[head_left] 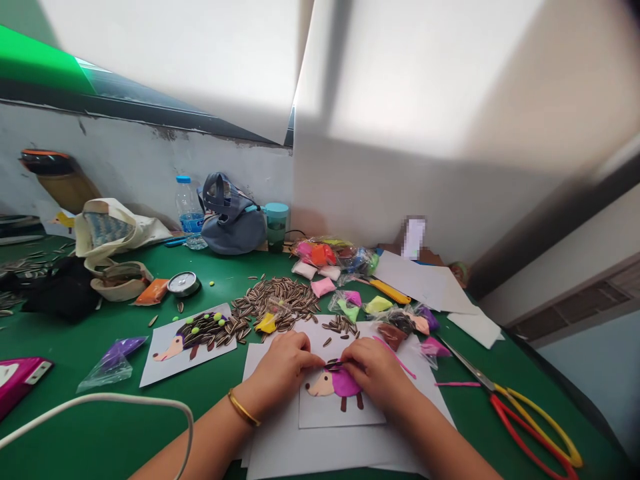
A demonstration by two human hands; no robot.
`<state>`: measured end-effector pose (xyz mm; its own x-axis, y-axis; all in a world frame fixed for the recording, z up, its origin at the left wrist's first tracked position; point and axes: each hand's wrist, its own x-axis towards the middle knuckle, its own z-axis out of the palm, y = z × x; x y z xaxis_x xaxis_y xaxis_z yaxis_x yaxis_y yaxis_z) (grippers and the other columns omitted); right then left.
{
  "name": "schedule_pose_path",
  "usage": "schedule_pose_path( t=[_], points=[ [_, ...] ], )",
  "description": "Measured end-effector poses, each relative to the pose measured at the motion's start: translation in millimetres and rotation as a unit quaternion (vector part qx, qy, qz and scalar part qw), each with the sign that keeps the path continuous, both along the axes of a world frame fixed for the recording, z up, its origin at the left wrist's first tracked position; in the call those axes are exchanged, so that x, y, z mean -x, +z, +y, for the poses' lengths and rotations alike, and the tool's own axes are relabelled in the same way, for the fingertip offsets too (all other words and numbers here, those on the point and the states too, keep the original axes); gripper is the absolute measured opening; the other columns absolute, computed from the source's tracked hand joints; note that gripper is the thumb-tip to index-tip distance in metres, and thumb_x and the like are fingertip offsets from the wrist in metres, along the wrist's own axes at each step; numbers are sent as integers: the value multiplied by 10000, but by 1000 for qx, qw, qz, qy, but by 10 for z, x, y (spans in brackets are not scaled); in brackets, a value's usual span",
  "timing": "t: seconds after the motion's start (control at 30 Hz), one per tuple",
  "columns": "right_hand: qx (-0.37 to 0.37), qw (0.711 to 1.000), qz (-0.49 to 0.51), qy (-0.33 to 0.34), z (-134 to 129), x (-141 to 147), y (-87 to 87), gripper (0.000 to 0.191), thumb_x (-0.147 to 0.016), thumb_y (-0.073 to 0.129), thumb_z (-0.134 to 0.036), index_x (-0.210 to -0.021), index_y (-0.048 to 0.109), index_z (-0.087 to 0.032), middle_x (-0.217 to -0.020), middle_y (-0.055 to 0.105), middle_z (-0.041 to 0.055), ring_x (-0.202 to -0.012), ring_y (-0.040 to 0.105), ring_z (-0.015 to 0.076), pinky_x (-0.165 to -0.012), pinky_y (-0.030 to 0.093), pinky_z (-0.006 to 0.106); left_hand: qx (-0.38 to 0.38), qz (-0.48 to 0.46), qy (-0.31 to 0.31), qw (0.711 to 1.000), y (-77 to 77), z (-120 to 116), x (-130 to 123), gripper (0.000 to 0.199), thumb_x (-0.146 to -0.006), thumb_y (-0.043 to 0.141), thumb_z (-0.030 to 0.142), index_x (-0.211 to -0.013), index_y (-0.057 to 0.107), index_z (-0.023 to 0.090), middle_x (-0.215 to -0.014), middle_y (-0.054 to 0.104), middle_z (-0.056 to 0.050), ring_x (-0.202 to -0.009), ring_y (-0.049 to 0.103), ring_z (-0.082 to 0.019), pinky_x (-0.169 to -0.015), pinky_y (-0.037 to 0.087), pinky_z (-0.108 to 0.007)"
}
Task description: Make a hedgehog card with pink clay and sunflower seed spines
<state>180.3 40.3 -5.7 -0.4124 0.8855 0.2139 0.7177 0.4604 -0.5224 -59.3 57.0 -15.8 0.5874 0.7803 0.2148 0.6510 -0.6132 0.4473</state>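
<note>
A card (340,419) lies in front of me with a clay hedgehog (345,383) on it: magenta body, peach face, brown legs. Dark striped sunflower seeds (332,365) sit along the top edge of the body. My right hand (375,370) is closed in a pinch on a sunflower seed at that edge. From the left, my left hand (285,367) reaches the same spot, fingers pressed together by the seeds; what they hold, if anything, is hidden. Just above the hands is a small group of loose seeds (341,325) on white paper (280,440).
A big seed pile (275,300) and a second hedgehog card (165,370) lie to the left. Scissors (500,393) and a yellow cutter (390,291) are on the right. Bagged clay (323,287), a bottle (189,213) and a white cable (110,398) also occupy the green table (60,447).
</note>
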Motion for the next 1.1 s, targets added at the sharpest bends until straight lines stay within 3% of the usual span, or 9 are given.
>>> schedule_pose_path(
  t=[0.3, 0.77, 1.1],
  points=[
    [-7, 1000, -2, 15, -1, -7, -26, 190, -811, 665, -45, -858, 701, -226, -840, 690, -1, -839, 603, 171, -763, 434, 282, -8, -4, -1, 1000, -11, -7, 4, 313, -874, 666, 138, -995, 756, 413, -843, 594, -7, -817, 525, -172, -707, 323, -307],
    [-91, 994, -49, 37, 14, 41, -53, 166, -790, 672, -56, -830, 722, -209, -815, 692, 28, -792, 615, 182, -726, 444, 289, -11, -12, -3, 1000, -14, -2, 5, 324, -868, 664, 119, -990, 759, 403, -844, 593, -7, -830, 528, -169, -717, 335, -310],
    [-93, 994, -41, 47, 22, 34, -70, 175, -827, 623, -74, -834, 729, -214, -811, 698, 42, -791, 617, 190, -726, 459, 301, -8, -9, -3, 1000, -16, 9, 8, 335, -867, 666, 119, -1001, 752, 413, -859, 598, -4, -836, 529, -171, -726, 335, -311]
  ],
)
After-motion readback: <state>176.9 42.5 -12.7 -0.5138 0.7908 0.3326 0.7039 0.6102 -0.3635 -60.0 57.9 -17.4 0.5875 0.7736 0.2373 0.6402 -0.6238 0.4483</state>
